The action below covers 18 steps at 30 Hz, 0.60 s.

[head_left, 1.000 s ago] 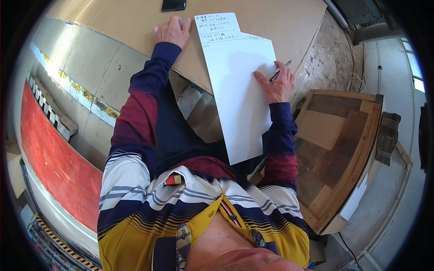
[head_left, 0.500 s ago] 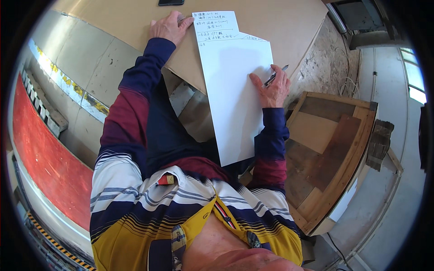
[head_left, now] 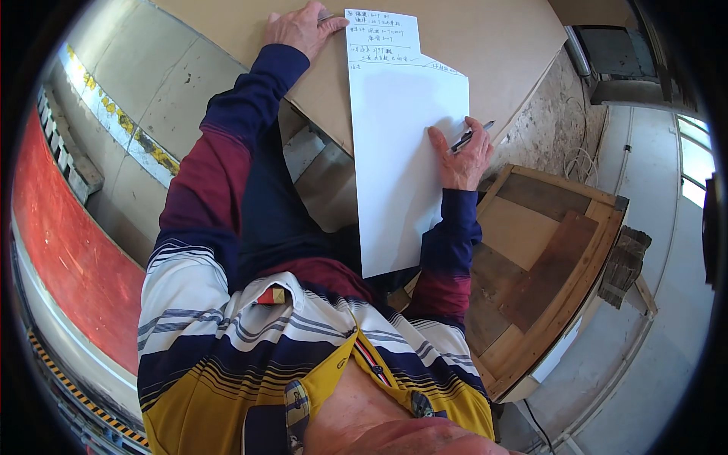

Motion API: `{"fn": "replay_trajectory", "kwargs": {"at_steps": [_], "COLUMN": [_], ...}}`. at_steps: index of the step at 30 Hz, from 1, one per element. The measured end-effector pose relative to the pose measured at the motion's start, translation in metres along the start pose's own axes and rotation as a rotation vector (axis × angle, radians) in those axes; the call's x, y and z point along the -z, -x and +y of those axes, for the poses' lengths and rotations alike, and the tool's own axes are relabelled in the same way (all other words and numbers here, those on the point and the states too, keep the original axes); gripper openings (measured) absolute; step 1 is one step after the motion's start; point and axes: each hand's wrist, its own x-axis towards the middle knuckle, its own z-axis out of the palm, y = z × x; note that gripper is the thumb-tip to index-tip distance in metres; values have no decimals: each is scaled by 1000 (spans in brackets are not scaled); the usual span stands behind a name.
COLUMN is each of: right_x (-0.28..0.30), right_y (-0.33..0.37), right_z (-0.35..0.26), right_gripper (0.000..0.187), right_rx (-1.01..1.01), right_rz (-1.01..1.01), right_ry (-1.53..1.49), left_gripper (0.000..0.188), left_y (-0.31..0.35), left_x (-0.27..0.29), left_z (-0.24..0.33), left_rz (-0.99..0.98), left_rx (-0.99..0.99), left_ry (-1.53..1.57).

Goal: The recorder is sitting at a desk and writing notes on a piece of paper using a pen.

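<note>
One white sheet (head_left: 402, 174) overhangs the near edge of the brown tabletop (head_left: 497, 38), steadied, it seems, by the right hand (head_left: 464, 159), whose fingers hold a pen (head_left: 462, 142). Farther up, the left hand (head_left: 299, 32) sets its thumb at the sheet's upper left edge, though I cannot tell its grip (one sheet, one pen, two hands well apart).

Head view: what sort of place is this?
Probably a workshop or small factory. Signs: the rough wood-framed box on the right, the worn yellow-and-white strip on the left, and the black-and-yellow striped edging at lower left.
</note>
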Motion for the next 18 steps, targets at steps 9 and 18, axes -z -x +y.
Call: {"fn": "replay_trajectory", "kwargs": {"at_steps": [9,18], "right_x": [-2,-1], "right_y": [0,0], "right_z": [3,2], "right_gripper": [75,74], "right_rx": [21,28], "right_rz": [20,23], "right_ry": [26,23], "left_gripper": [39,37], "left_y": [1,0], "left_x": [35,35], "left_z": [38,37], "left_rz": [-83,-110], "left_rx": [119,155], "left_ry": [54,57]}}
